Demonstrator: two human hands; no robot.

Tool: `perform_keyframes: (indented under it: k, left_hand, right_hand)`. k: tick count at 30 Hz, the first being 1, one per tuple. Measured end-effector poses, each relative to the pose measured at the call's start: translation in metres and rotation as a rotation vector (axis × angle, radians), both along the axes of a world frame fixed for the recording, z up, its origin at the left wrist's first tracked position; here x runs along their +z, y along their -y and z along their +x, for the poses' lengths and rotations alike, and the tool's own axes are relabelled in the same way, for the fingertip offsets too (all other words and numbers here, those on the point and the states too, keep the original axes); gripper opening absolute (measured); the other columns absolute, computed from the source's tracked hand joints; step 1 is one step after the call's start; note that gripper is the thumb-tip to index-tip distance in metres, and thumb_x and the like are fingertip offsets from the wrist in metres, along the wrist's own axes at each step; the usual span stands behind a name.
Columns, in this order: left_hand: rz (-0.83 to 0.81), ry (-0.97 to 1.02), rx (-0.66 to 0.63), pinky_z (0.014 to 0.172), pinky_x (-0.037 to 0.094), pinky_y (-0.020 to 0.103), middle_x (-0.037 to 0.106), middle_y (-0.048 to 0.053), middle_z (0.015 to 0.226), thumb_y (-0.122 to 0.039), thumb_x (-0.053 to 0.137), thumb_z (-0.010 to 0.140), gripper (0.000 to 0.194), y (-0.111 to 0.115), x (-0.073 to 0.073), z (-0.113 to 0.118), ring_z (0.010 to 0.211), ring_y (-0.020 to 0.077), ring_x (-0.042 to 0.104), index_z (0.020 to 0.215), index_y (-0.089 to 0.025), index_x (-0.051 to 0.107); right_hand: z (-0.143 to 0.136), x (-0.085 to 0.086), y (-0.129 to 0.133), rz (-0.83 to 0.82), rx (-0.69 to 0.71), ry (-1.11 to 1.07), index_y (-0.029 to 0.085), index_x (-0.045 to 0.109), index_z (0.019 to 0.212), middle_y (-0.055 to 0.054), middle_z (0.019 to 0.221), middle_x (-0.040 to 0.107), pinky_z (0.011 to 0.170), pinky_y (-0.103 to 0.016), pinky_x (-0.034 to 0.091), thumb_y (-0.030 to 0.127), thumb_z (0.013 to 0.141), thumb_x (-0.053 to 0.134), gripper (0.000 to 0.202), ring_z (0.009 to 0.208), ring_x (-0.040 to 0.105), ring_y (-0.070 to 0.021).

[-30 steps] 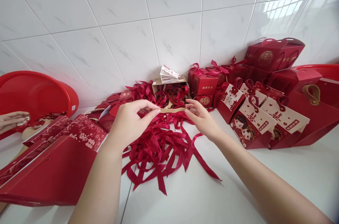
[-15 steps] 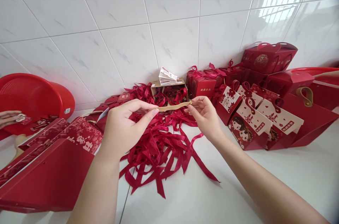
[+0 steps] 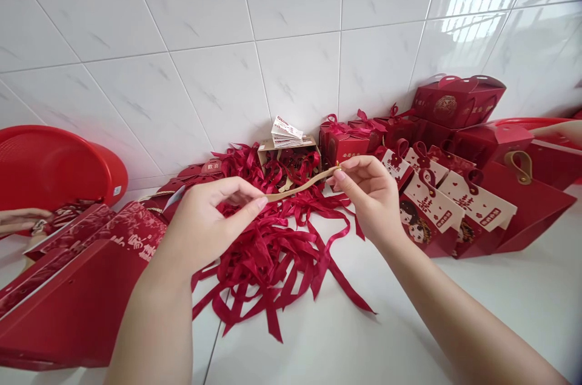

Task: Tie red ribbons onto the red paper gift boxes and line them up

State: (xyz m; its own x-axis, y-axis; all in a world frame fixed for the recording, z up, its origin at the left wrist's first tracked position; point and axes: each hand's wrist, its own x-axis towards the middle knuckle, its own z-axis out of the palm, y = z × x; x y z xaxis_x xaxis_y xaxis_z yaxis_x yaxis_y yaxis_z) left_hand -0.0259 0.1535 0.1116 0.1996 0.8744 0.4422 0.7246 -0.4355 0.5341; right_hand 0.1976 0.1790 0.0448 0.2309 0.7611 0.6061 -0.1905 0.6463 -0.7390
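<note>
A narrow tan strap [image 3: 300,188] with a small gold stud at its right end stretches between my two hands. My left hand [image 3: 220,221] pinches the left end between thumb and fingers. At the studded end, my right hand [image 3: 369,194] grips the strap with thumb and fingertips. The strap bows in a gentle S, above a heap of dark red satin ribbons [image 3: 277,257]. Behind it stands an open cardboard box [image 3: 313,143] with red and tan straps inside and a stack of white printed cards [image 3: 286,130] on its top edge.
Small red-and-cream gift boxes [image 3: 431,209] and a larger red bag with a tan handle [image 3: 536,209] stand at right. Red bags [image 3: 73,306] and a red plastic basket [image 3: 104,160] lie at left. Other people's hands show at the left [image 3: 22,220] and right edges.
My right hand has moved right and slightly nearer, and my left hand a little left and down. The strap between them is more stretched out and now tilts up to the right.
</note>
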Motion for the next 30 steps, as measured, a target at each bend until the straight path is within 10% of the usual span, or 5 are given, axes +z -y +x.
perform_keyframes:
  k: [5, 10, 16, 30]
  left_hand:
    - [-0.186, -0.283, -0.202, 0.085, 0.055, 0.029, 0.07, 0.002, 0.113, -0.046, 0.068, 0.08, 0.027, -0.006, -0.003, -0.015, 0.102, 0.0234, 0.066, 0.099, -0.027, 0.071]
    - [0.04, -0.034, -0.206, 0.095, 0.05, 0.028, 0.071, 0.002, 0.108, -0.036, 0.057, 0.091, 0.019, 0.004, -0.001, 0.004, 0.105, 0.0188, 0.064, 0.102, -0.025, 0.068]
    - [-0.153, 0.061, -0.473, 0.079, 0.054, 0.024, 0.074, 0.0, 0.091, -0.027, 0.066, 0.085, 0.01, 0.016, 0.002, 0.017, 0.085, 0.0156, 0.068, 0.093, -0.024, 0.071]
    - [-0.278, 0.086, -0.474, 0.071, 0.055, 0.022, 0.072, -0.002, 0.077, -0.026, 0.067, 0.083, 0.009, 0.015, 0.004, 0.016, 0.074, 0.0147, 0.066, 0.077, -0.024, 0.072]
  right_hand:
    - [0.005, 0.005, 0.006, 0.052, 0.141, 0.101, 0.022, 0.064, 0.08, 0.001, 0.075, 0.066, 0.062, -0.024, 0.055, 0.025, 0.079, 0.075, 0.012, 0.067, 0.064, -0.0113]
    - [0.007, 0.007, 0.016, 0.17, 0.297, 0.391, 0.02, 0.067, 0.082, -0.002, 0.08, 0.068, 0.067, -0.028, 0.056, 0.017, 0.085, 0.068, 0.005, 0.073, 0.065, -0.0135]
    - [0.004, 0.014, 0.029, 0.271, 0.34, 0.658, 0.019, 0.066, 0.086, -0.003, 0.082, 0.071, 0.069, -0.026, 0.054, 0.01, 0.089, 0.06, 0.012, 0.076, 0.066, -0.0132]
    - [0.003, 0.022, 0.042, 0.287, 0.322, 0.754, 0.021, 0.065, 0.09, -0.001, 0.081, 0.071, 0.065, -0.023, 0.053, 0.014, 0.088, 0.064, 0.008, 0.07, 0.066, -0.0123]
